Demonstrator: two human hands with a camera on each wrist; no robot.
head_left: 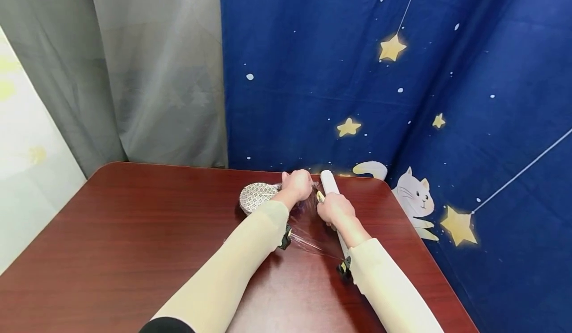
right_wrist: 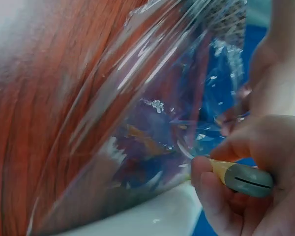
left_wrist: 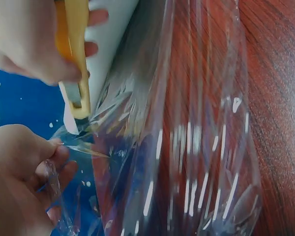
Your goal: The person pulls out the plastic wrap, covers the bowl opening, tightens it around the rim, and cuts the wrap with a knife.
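My left hand [head_left: 298,184] pinches the edge of a clear sheet of plastic wrap [left_wrist: 187,152], just beyond a round patterned bowl or dish [head_left: 256,196]. The wrap stretches in creases from there to a white roll [head_left: 328,181] at the right. My right hand [head_left: 336,208] grips a yellow utility knife [left_wrist: 78,59] with a grey end, over the roll. In the left wrist view, the knife's tip is close to the wrap and to my left fingertips [left_wrist: 54,143]. Whether the blade touches the film I cannot tell. My left forearm partly covers the dish.
The dark red wooden table [head_left: 134,253] extends to the left and toward me. Behind its far edge hang a grey curtain [head_left: 165,75] and a blue curtain [head_left: 304,75] with stars, which continues along the right side.
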